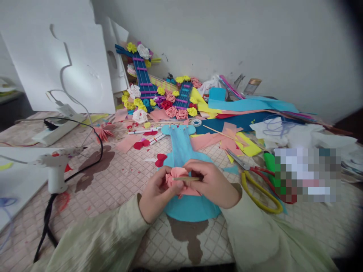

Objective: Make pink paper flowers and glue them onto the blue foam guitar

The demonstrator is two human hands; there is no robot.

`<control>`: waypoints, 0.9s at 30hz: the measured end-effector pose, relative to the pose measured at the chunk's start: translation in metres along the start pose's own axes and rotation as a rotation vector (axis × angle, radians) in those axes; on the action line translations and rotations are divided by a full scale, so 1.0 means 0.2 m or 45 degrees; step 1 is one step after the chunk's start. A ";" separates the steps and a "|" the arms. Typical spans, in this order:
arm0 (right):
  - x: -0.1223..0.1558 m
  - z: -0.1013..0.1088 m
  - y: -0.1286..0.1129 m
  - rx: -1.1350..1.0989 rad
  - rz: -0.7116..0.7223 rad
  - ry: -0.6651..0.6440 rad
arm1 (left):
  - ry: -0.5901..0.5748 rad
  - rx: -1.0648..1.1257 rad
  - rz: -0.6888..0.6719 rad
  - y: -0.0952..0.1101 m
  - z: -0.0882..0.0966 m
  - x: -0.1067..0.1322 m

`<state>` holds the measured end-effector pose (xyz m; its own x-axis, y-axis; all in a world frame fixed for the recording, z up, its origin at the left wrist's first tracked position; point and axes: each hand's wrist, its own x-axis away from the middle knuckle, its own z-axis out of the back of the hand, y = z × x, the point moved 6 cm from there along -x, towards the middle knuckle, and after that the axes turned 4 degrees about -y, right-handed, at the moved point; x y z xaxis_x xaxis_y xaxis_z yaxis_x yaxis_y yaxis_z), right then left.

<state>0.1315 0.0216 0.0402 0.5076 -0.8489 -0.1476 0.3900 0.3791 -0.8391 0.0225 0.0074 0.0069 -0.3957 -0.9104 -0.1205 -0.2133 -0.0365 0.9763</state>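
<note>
In the head view a pink crepe-paper flower [179, 172] is pinched between the fingers of my left hand [155, 194]. My right hand [215, 183] is closed on a thin wooden stick [185, 178], which lies across the front of the flower. Some right fingertips are hidden behind the petals, so I cannot tell whether they also grip the paper. Below both hands lies a light-blue guitar shape [193, 207], its neck pointing away from me. A red paper bow [161, 160] lies by its left edge.
On the left stand a white glue gun [56, 172] and a power strip [58, 128] with cords. Scissors [261, 181] with red and yellow handles lie at right. Flower-covered blue guitars [144, 79] lean at the back, near blue paper sheets [249, 104] and pink scraps [127, 143].
</note>
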 end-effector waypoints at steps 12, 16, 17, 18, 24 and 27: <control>0.00 0.00 0.01 0.001 -0.050 0.045 | 0.054 -0.061 -0.059 -0.01 0.02 0.01; 0.00 0.00 0.03 -0.036 -0.107 0.042 | 0.035 -0.097 -0.059 -0.01 0.01 0.01; 0.01 0.01 0.04 -0.057 -0.121 0.052 | 0.036 -0.097 -0.042 -0.01 0.01 0.02; 0.01 0.01 0.05 -0.084 -0.131 0.062 | 0.038 -0.096 -0.022 -0.02 0.01 0.02; 0.01 0.01 0.06 -0.141 -0.146 0.073 | 0.059 -0.127 -0.028 -0.04 0.02 0.02; 0.01 0.00 0.04 -0.143 -0.110 0.049 | 0.064 -0.138 -0.042 -0.04 0.02 0.03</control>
<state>0.1347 0.0232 0.0325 0.4454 -0.8907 -0.0906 0.3411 0.2623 -0.9027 0.0183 0.0047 -0.0019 -0.3444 -0.9274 -0.1463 -0.1266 -0.1085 0.9860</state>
